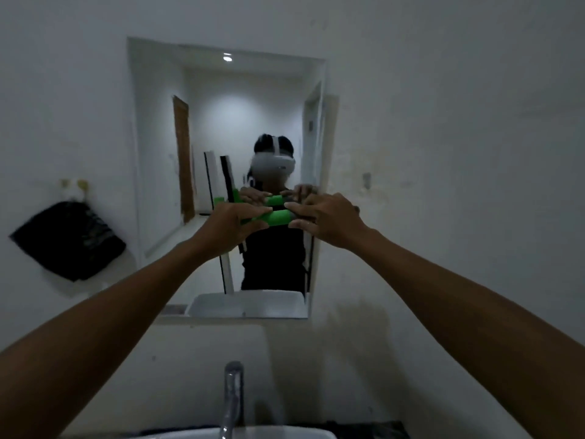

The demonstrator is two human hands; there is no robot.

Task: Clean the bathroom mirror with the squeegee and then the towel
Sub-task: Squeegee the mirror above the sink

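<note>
The rectangular mirror (pixel 164 153) hangs on the white wall straight ahead. A squeegee with a green handle (pixel 276 217) lies sideways against the glass, its white and black blade (pixel 228 267) standing upright to the left. My left hand (pixel 232 224) grips the handle near the blade. My right hand (pixel 326 218) holds the handle's right end with its fingertips. A dark towel (pixel 68 240) hangs on wall hooks left of the mirror. The mirror reflects a person, both hands and the squeegee.
A chrome tap (pixel 233 397) rises from the white basin (pixel 278 434) at the bottom edge, directly under my arms. A small fitting (pixel 366 180) sits on the wall right of the mirror. Bare white wall fills the right side.
</note>
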